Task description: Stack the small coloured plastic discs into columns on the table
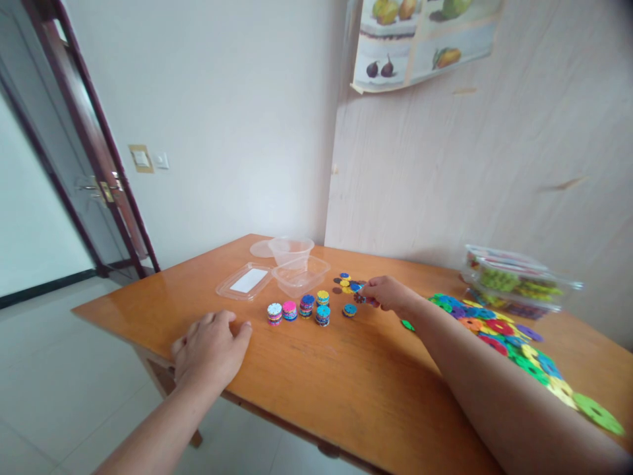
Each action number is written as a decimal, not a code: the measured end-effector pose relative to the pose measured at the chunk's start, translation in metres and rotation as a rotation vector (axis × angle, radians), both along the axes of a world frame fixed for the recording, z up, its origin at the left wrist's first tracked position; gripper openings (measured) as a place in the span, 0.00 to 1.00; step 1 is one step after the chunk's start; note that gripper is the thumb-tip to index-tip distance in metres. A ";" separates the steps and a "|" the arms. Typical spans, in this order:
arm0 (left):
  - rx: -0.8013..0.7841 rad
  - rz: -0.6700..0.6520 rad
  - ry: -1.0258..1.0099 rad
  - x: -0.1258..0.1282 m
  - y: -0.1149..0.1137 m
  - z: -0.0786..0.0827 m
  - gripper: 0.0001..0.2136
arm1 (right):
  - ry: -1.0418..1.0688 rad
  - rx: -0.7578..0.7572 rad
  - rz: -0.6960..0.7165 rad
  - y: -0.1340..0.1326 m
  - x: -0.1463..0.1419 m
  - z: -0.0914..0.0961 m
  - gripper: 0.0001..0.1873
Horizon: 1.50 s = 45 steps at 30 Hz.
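My right hand [383, 293] pinches a small brown notched plastic disc [359, 299] just above the table. Loose discs [345, 284] in blue, yellow and brown lie beside and behind its fingertips. A low stack of discs with a teal top [349, 310] stands just in front of it. Further left are several taller stacks, among them one topped white [274, 313], one pink [289, 311] and one dark blue [306, 305]. My left hand [210, 346] rests palm down near the table's front left edge, thumb apart, holding nothing.
Behind the stacks stand a clear round bowl [291, 251] and a clear rectangular tub [301, 276]; a clear lid with a white label [247, 281] lies left. Larger coloured discs [514, 340] spread under my right forearm's far side. Filled clear boxes [514, 280] sit back right.
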<state>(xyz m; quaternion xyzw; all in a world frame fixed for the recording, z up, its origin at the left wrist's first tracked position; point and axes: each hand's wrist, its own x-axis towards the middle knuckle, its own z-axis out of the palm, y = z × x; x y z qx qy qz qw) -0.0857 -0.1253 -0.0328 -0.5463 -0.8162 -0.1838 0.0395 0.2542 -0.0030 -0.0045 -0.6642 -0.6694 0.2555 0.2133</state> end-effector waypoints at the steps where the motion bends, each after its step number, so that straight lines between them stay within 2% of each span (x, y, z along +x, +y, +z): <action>1: -0.002 0.001 -0.002 0.000 0.000 0.001 0.22 | 0.069 -0.033 0.038 -0.003 -0.003 0.001 0.08; 3: -0.005 0.001 -0.005 0.000 0.000 0.001 0.22 | 0.212 -0.102 0.096 -0.009 -0.009 0.002 0.07; 5: -0.005 -0.003 -0.003 0.000 -0.001 0.002 0.22 | 0.269 -0.140 0.111 -0.014 -0.014 0.002 0.08; 10: 0.001 -0.004 0.006 0.000 -0.001 0.000 0.22 | 0.066 -0.056 0.049 -0.010 -0.014 0.002 0.12; 17: 0.011 -0.004 -0.004 -0.001 0.001 -0.002 0.22 | -0.243 0.088 -0.073 0.011 0.018 -0.001 0.08; 21: 0.009 -0.006 -0.006 -0.001 0.002 -0.003 0.22 | -0.375 0.079 -0.073 0.014 0.025 -0.008 0.12; 25: 0.010 -0.006 -0.006 -0.001 0.001 -0.003 0.22 | -0.409 0.043 -0.067 0.015 0.022 -0.013 0.15; 31: 0.006 -0.005 -0.006 -0.001 0.000 -0.001 0.22 | -0.309 0.016 -0.059 0.015 0.018 -0.014 0.10; 39: 0.011 -0.003 0.004 -0.001 0.002 -0.002 0.22 | 0.029 0.010 -0.038 0.008 0.009 -0.006 0.08; 45: -0.006 0.000 0.002 -0.001 -0.001 -0.001 0.21 | 0.241 -0.046 0.074 -0.004 -0.007 -0.004 0.05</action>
